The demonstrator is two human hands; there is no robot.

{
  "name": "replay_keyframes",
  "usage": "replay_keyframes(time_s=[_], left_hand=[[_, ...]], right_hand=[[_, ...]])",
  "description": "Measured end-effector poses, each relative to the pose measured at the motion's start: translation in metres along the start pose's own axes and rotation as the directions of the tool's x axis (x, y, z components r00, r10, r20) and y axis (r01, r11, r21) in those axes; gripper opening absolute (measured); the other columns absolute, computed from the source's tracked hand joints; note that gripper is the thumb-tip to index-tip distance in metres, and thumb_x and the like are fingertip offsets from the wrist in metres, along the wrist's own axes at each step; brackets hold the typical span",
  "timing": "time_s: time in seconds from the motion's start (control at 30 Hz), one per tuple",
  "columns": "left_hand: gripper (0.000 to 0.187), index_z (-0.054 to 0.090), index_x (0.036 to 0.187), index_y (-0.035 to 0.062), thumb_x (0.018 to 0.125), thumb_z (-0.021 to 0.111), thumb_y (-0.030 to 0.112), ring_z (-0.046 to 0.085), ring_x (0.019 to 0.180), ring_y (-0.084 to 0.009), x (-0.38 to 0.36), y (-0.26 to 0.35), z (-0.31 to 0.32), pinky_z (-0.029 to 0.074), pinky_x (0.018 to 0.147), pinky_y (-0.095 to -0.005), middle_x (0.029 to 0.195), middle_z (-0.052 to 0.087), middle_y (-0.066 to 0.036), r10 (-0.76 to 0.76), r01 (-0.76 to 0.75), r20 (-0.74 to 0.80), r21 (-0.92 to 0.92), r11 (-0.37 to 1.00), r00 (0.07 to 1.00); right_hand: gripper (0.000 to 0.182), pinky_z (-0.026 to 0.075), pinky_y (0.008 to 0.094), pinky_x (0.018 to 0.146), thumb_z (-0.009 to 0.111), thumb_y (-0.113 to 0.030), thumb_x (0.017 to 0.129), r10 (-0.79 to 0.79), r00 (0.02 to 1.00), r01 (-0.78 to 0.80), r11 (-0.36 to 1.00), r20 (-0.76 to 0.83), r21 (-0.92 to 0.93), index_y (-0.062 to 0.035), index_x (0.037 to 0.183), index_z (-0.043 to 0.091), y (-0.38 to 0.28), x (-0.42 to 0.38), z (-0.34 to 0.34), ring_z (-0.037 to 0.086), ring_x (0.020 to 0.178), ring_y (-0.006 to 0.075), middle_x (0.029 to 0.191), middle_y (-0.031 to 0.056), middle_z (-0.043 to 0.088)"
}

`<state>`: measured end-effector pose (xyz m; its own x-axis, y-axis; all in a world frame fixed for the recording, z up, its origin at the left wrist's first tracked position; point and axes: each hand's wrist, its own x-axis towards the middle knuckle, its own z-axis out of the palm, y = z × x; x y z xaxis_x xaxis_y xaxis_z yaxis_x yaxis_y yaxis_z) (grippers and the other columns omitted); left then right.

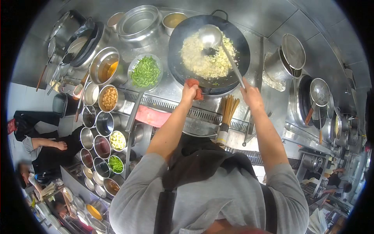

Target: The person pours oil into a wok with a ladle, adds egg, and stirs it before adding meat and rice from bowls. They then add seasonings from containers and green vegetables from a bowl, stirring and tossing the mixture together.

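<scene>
Steel ladle (210,37) in right hand (251,95), left hand (189,93) gripping wok (183,70) (no legible writing)

Left hand (189,91) is gripping the near rim of the black wok (183,46) through a red cloth (196,86), while the right hand (250,94) is holding the long handle of a steel ladle (209,36) whose bowl is sitting over the fried rice (202,58) at the wok's 12 o'clock. A strainer of chopped green beans (145,71) is sitting at the wok's 9 o'clock, and a bamboo brush (228,113) is standing at 6 o'clock.
</scene>
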<state>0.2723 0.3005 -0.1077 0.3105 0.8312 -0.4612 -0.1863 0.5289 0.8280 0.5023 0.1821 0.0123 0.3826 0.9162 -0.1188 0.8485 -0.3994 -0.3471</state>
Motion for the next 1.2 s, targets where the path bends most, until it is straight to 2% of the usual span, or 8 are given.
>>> replay_keyframes(time_s=[0.17,0.43,0.57,0.67,0.83,0.9,1.0,1.2], left_hand=[[0.03,0.048,0.106,0.0074,0.076,0.046,0.005,0.058,0.06,-0.0231,-0.003,0.005,0.001,0.053,0.05,-0.039,0.078,0.057,-0.013,-0.028,0.028,0.003,0.021,0.999,1.0],[0.034,0.047,0.111,0.0051,0.077,0.047,0.007,0.056,0.053,-0.0221,-0.01,0.013,0.001,0.056,0.055,-0.0397,0.076,0.056,-0.012,-0.076,0.075,0.016,0.044,0.996,0.997],[0.031,0.048,0.108,0.004,0.077,0.048,0.0,0.054,0.048,-0.0241,-0.003,0.009,0.001,0.052,0.046,-0.0405,0.075,0.055,-0.014,-0.097,0.097,0.025,-0.003,0.995,0.995],[0.03,0.048,0.107,0.0088,0.077,0.046,0.004,0.058,0.071,-0.0235,-0.003,0.002,0.004,0.053,0.063,-0.0484,0.079,0.056,-0.012,-0.118,0.121,0.044,-0.08,0.989,0.992],[0.025,0.052,0.101,0.0088,0.078,0.044,0.003,0.057,0.071,-0.0233,-0.188,0.073,-0.003,0.05,0.061,-0.044,0.08,0.056,-0.013,-0.245,0.258,0.081,-0.267,0.929,0.966],[0.025,0.047,0.104,0.0026,0.08,0.044,0.001,0.058,0.065,-0.0235,-0.191,0.079,0.003,0.054,0.065,-0.0471,0.084,0.056,-0.016,-0.293,0.295,0.048,-0.263,0.918,0.955],[0.024,0.05,0.103,0.0047,0.08,0.046,0.004,0.055,0.064,-0.0212,-0.083,0.036,-0.003,0.052,0.065,-0.0452,0.082,0.057,-0.012,-0.137,0.196,0.253,-0.225,0.954,0.958],[0.021,0.052,0.097,0.0094,0.076,0.05,0.004,0.054,0.059,-0.0224,-0.161,-0.01,-0.046,0.047,0.049,-0.0416,0.07,0.055,-0.012,-0.277,0.286,0.072,-0.181,0.941,0.958]], right_hand=[[0.064,0.048,0.0479,0.082,0.057,-0.005,0.078,-0.14,0.975,0.144,0.99,-0.174,0.007,-0.011,0.139,0.039,-0.018,0.005,0.029,0.059,0.096,0.0402,0.105,0.0275,0.059],[0.071,0.049,0.0476,0.079,0.054,0.002,0.074,-0.293,0.953,0.293,0.956,0.077,0.008,-0.0208,0.14,0.039,0.058,-0.079,0.028,0.06,0.086,0.0417,0.099,0.0217,0.062],[0.073,0.05,0.047,0.077,0.057,0.001,0.075,-0.026,0.982,0.063,0.979,0.187,-0.195,-0.0256,0.14,0.039,0.099,-0.126,-0.018,0.061,0.084,0.0393,0.094,0.0215,0.063],[0.072,0.05,0.0459,0.076,0.061,-0.003,0.077,-0.06,0.995,0.072,0.983,0.073,-0.168,-0.0272,0.14,0.038,0.086,-0.139,-0.046,0.062,0.082,0.0382,0.09,0.0211,0.063],[0.062,0.049,0.0435,0.069,0.066,-0.01,0.079,0.064,0.986,-0.012,0.947,0.152,-0.32,-0.0183,0.137,0.046,0.036,-0.217,-0.143,0.062,0.069,0.0344,0.081,0.0204,0.063],[0.059,0.048,0.039,0.065,0.069,-0.011,0.077,-0.154,0.973,0.161,0.987,0.171,-0.027,-0.0152,0.133,0.051,0.04,-0.226,-0.149,0.059,0.058,0.028,0.072,0.0185,0.061],[0.055,0.045,0.0351,0.059,0.066,-0.017,0.082,0.175,0.902,-0.207,0.977,0.395,0.039,-0.0158,0.134,0.05,0.008,-0.166,-0.114,0.05,0.053,0.0201,0.063,0.0156,0.05],[0.051,0.046,0.0417,0.064,0.065,-0.016,0.083,-0.13,0.984,0.126,0.991,-0.121,-0.035,-0.0164,0.131,0.052,0.017,-0.132,-0.024,0.06,0.068,0.0356,0.074,0.0217,0.06]])
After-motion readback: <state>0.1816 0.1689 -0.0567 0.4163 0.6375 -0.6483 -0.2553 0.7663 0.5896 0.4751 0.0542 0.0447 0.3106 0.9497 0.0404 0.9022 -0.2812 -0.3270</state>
